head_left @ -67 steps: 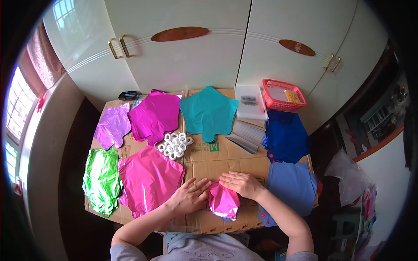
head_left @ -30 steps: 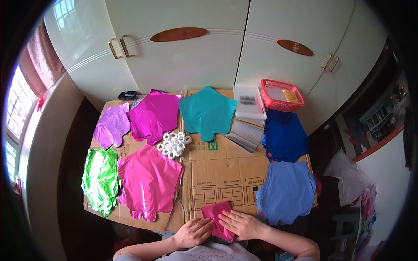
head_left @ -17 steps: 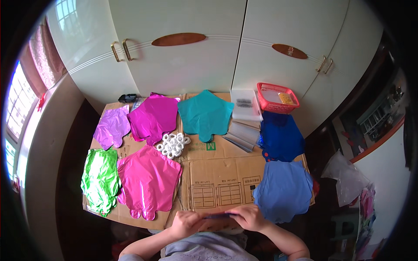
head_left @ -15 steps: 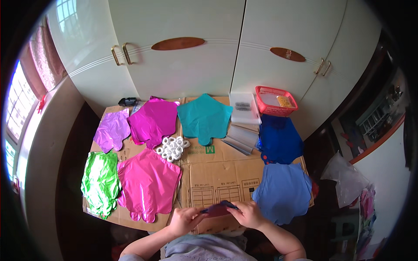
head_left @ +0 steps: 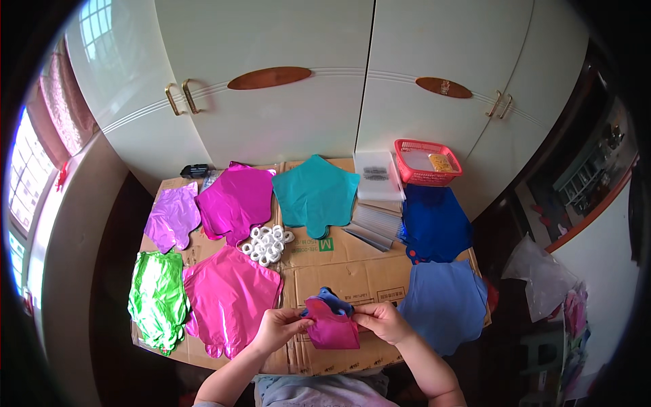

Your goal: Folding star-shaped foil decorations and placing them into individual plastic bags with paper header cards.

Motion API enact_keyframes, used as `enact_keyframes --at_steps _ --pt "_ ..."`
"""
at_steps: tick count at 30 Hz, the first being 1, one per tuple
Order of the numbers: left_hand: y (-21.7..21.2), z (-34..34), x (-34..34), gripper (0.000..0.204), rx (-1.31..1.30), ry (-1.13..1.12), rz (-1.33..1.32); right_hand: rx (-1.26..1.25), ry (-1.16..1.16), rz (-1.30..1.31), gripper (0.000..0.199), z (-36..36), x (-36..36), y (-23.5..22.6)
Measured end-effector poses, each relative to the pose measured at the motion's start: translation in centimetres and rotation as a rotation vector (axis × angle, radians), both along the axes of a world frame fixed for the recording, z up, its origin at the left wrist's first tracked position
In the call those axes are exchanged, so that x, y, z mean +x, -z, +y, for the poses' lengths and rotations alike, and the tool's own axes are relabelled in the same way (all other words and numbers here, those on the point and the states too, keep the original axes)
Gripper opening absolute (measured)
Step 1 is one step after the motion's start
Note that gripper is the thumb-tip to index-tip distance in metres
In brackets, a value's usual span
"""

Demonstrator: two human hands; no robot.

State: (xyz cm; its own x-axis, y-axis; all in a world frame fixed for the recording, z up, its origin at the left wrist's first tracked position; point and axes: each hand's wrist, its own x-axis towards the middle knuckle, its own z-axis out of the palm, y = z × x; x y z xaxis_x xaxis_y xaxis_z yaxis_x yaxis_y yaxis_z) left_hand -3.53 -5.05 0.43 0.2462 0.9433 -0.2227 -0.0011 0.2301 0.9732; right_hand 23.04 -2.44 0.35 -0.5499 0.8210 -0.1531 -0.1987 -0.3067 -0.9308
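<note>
My left hand (head_left: 283, 330) and my right hand (head_left: 385, 321) pinch opposite sides of a folded bundle of pink and blue foil balloons (head_left: 333, 329) above the cardboard's near edge. Magenta-pink shows on its front, dark blue along the top. Flat foil balloons lie in piles around: a pink pile (head_left: 234, 298) is nearest my left hand and a light blue pile (head_left: 444, 305) lies beside my right. Farther off are green (head_left: 157, 298), lilac (head_left: 173, 216), magenta (head_left: 237, 200), teal (head_left: 316, 193) and dark blue (head_left: 435, 224) piles.
White ribbon-like rings (head_left: 266, 244) are heaped on the cardboard (head_left: 339, 268). At the back right, clear plastic sleeves (head_left: 377, 178) lie by a red basket (head_left: 428, 161) holding a yellow packet. A black object (head_left: 194, 171) sits back left. White cabinets (head_left: 271, 115) stand behind.
Both hands have moved slightly up and away from my body. The bundle, earlier seen nearly edge-on, is tilted so its pink face shows. The whole view has shifted a little.
</note>
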Motion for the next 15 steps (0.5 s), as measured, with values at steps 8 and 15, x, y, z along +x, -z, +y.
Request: enact_keyframes --at_steps 8,15 --pt "0.0 0.1 0.6 0.022 0.059 -0.039 0.024 0.285 0.369 -0.346 0.01 -0.5 -2.5 0.3" --pt "1.1 0.6 0.5 0.021 0.077 -0.081 0.067 0.436 0.501 -0.44 0.022 -0.4 -3.1 1.2"
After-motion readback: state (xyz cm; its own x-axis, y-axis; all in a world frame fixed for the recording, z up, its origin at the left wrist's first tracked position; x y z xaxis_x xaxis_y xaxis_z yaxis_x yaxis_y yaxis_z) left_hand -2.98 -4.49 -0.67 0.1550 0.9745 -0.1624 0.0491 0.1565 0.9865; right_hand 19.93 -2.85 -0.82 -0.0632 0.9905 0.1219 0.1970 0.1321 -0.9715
